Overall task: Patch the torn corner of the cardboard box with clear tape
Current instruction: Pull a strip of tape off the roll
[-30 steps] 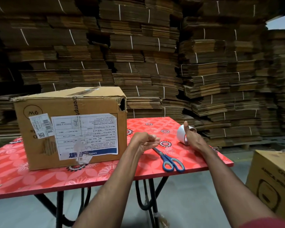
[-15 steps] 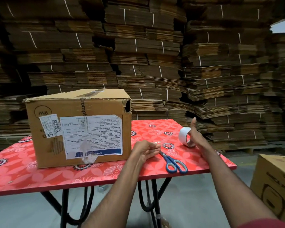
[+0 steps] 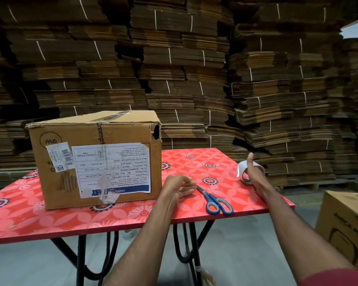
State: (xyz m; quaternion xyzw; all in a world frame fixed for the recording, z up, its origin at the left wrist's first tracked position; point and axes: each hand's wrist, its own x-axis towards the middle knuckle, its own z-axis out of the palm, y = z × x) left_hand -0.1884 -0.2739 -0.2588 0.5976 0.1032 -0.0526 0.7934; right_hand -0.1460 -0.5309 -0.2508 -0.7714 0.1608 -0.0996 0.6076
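A brown cardboard box with white labels stands on the left of the red flowered table. Its torn corner is a dark ragged hole at the top right of the near face. My right hand grips a roll of clear tape, thumb up, a little above the table's right edge. My left hand rests by the box's lower right corner, its fingers pinched together, seemingly on the free end of a faint clear strip that runs toward the roll. Blue-handled scissors lie between my hands.
Tall stacks of flattened, strapped cardboard fill the whole background behind the table. Another brown box stands on the floor at the lower right. Black metal table legs show below the tabletop over a grey floor.
My right hand has raised the tape roll off the table and drawn it slightly rightward, away from my left hand. My left hand stays pinched near the box. The box has not moved.
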